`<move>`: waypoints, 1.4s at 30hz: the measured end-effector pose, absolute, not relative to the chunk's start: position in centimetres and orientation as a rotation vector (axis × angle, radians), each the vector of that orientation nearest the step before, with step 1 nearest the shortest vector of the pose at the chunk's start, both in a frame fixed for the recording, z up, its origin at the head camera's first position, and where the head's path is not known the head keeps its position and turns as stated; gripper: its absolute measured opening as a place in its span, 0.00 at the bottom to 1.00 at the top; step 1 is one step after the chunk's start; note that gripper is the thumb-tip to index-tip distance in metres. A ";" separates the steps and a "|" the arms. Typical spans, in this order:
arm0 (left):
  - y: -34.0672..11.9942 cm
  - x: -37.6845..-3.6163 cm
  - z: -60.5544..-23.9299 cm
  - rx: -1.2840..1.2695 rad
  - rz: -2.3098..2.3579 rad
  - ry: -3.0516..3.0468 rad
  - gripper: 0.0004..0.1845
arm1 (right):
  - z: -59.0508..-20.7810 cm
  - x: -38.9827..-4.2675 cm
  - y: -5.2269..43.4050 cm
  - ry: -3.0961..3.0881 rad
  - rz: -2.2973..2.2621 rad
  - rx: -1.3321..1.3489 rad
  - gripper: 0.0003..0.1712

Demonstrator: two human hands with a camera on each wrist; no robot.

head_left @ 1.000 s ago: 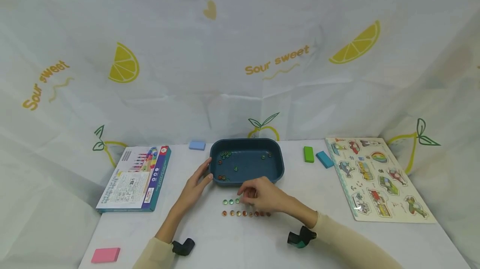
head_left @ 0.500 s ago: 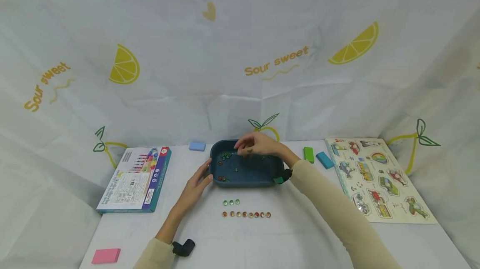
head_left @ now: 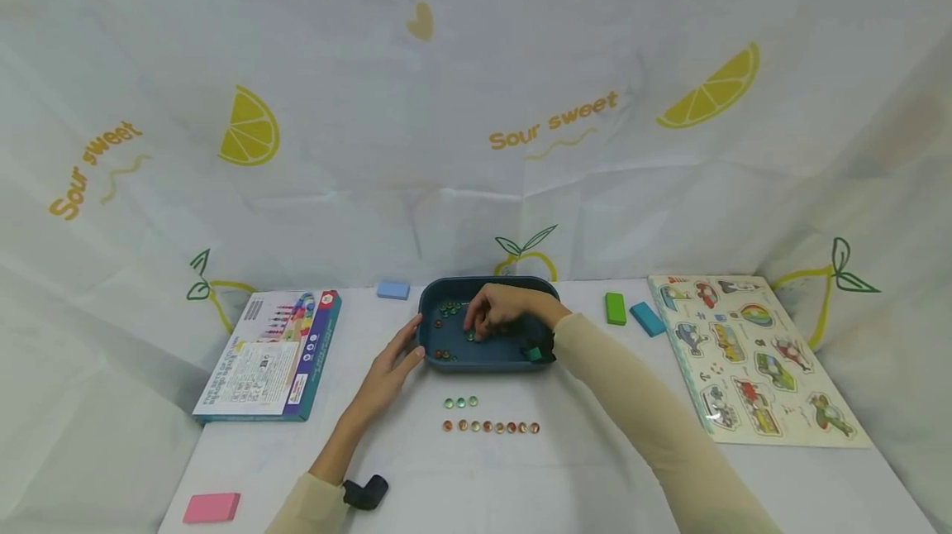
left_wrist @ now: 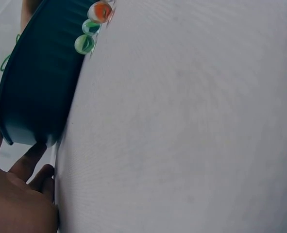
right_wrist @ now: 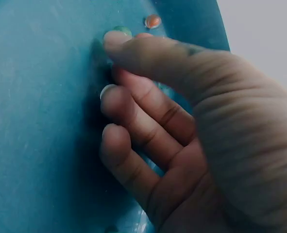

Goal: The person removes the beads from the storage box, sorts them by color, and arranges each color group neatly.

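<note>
A dark blue tray (head_left: 483,367) stands at the back of the table with several green and orange marbles in it. My left hand (head_left: 385,373) rests its extended fingers against the tray's left end; the left wrist view shows fingertips at the wall. Inside the tray, my right hand (head_left: 507,308) reaches down and pinches a green marble (right_wrist: 123,32) between thumb and index finger, the other fingers loosely bent. An orange marble (right_wrist: 153,21) lies just beyond it. In front of the tray are a short row of green marbles (head_left: 461,402) and a longer row of orange marbles (head_left: 487,426).
A boxed set (head_left: 260,356) lies at the left, a picture puzzle board (head_left: 751,352) at the right. Around the tray are a light blue block (head_left: 392,290), a green block (head_left: 615,308) and a blue block (head_left: 648,319). A pink block (head_left: 211,507) sits front left.
My right hand has gone from the green row on the table into the tray, then down to a green marble near its middle. The left hand has stayed at the tray's end.
</note>
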State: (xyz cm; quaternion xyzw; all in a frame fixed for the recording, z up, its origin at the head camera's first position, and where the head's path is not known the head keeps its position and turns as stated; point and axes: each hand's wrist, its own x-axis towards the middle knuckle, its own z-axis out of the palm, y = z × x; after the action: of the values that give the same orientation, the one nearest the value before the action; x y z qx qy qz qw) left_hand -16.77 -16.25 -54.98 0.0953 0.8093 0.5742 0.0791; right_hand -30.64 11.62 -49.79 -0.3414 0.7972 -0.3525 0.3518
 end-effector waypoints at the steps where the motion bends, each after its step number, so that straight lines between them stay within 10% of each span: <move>1: -16.2 -16.7 -54.9 0.284 1.716 2.424 0.32 | -49.8 -30.6 11.6 2.080 -0.898 -0.890 0.11; 42: -16.1 -16.6 -54.7 0.265 1.692 2.411 0.31 | -48.8 -27.9 8.1 1.950 -0.687 -0.991 0.13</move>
State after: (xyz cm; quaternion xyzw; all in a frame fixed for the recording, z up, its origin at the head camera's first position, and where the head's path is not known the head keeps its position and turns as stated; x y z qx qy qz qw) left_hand -16.58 -16.06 -54.67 0.0891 0.8118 0.5697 0.0921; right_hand -27.94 8.11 -48.79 -0.3938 0.7752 -0.2730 0.4117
